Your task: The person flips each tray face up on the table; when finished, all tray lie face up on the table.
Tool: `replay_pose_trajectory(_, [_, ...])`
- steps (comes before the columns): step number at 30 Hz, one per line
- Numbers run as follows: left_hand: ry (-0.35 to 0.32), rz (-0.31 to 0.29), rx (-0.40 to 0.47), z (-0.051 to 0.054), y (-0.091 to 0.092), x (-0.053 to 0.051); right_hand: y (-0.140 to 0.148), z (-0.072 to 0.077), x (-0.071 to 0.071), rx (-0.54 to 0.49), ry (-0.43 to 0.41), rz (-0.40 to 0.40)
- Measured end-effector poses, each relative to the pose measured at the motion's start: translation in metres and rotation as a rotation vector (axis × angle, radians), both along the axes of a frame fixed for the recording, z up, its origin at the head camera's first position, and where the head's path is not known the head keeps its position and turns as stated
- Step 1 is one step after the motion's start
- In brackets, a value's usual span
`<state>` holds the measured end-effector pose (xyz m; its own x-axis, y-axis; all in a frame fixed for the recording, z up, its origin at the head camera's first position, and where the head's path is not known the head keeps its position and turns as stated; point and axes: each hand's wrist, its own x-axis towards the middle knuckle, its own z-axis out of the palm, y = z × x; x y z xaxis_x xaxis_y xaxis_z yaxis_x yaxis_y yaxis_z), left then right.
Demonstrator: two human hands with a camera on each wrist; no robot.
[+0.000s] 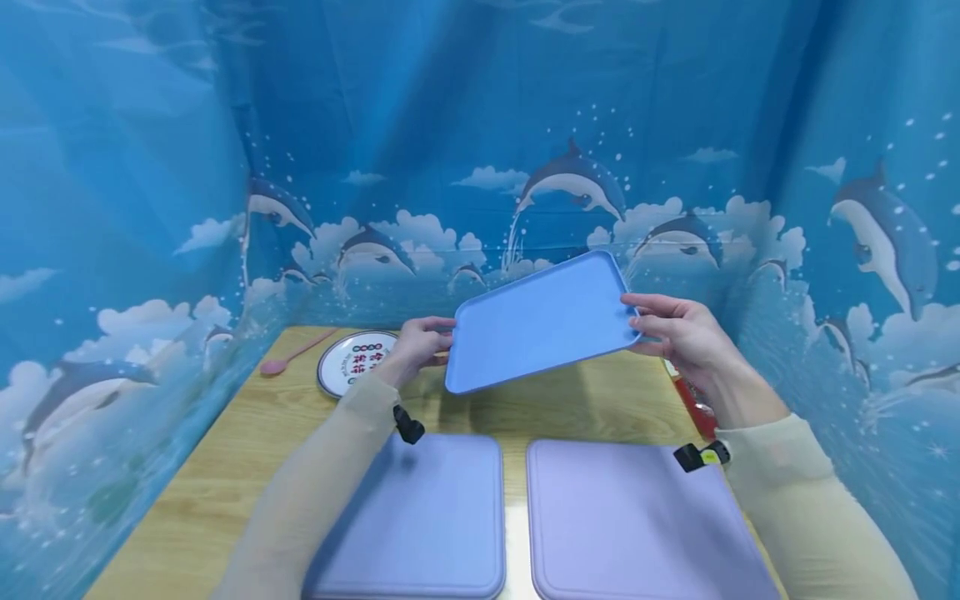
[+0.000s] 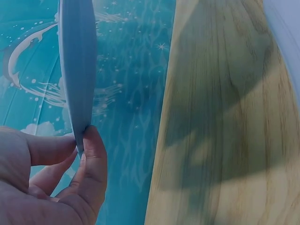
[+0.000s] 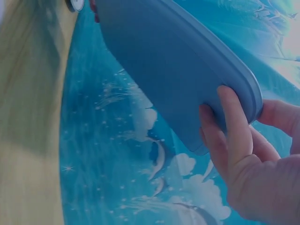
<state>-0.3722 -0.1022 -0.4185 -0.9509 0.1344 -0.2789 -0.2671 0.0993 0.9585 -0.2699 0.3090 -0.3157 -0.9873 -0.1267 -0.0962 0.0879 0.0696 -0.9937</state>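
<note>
A blue rectangular tray (image 1: 543,321) is held up above the back of the wooden table, tilted with its right end higher. My left hand (image 1: 416,350) pinches its left short edge; in the left wrist view the left hand (image 2: 61,178) has thumb and fingers on either side of the tray (image 2: 78,70), seen nearly edge-on. On the right short edge my right hand (image 1: 690,342) grips with thumb and fingers. The right wrist view shows the right hand (image 3: 258,164) with fingertips against the underside of the tray (image 3: 164,61).
Two flat mats lie at the front of the wooden table (image 1: 195,483), a blue one (image 1: 427,517) and a purple one (image 1: 637,517). Back left are a round plate (image 1: 345,362) with red characters and a pink spoon (image 1: 274,367). A red item (image 1: 693,408) lies partly behind my right wrist.
</note>
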Motion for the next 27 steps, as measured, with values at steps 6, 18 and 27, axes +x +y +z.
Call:
replay_pose_trajectory(6, [0.029,-0.011,-0.057,0.005,-0.009,-0.001,0.003,-0.019,-0.005,-0.026,-0.03,0.022])
replay_pose_trajectory(18, [0.093,-0.017,-0.214,0.019,-0.015,-0.005,0.001,-0.061,-0.023,0.184,-0.115,-0.005])
replay_pose_trajectory(27, [0.11,-0.033,-0.268,0.008,-0.015,-0.009,0.002,-0.091,-0.04,0.302,-0.15,0.021])
